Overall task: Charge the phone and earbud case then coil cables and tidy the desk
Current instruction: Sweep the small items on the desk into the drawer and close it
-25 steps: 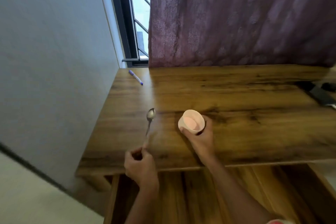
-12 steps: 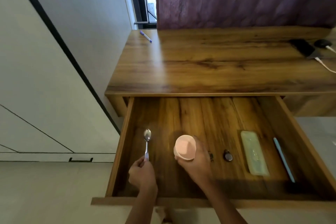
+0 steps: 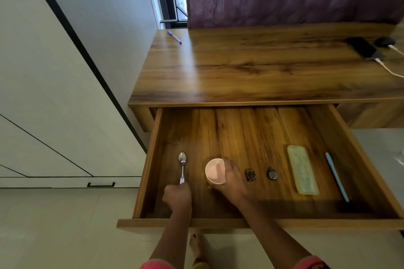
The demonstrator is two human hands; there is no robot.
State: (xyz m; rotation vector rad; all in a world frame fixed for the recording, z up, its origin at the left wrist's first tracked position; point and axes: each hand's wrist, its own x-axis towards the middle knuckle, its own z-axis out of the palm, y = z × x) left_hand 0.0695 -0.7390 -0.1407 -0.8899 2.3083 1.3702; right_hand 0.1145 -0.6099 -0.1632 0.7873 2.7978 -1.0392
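Inside the open drawer (image 3: 358,144), the left hand (image 3: 177,197) grips a spoon (image 3: 182,165) by its handle; the right hand (image 3: 232,179) holds a pink cup (image 3: 215,173), fingers curled around it.

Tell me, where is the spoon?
In the head view, the spoon is on the left side of the open drawer, its handle in the left hand, just left of the pink cup.

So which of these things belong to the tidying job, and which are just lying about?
In the job: spoon in the left hand, pink cup in the right hand, open drawer, phone and dark round case on white cables.
Lying about: purple pen on the desk; dark clip, small padlock, pale green case, blue pen in the drawer.
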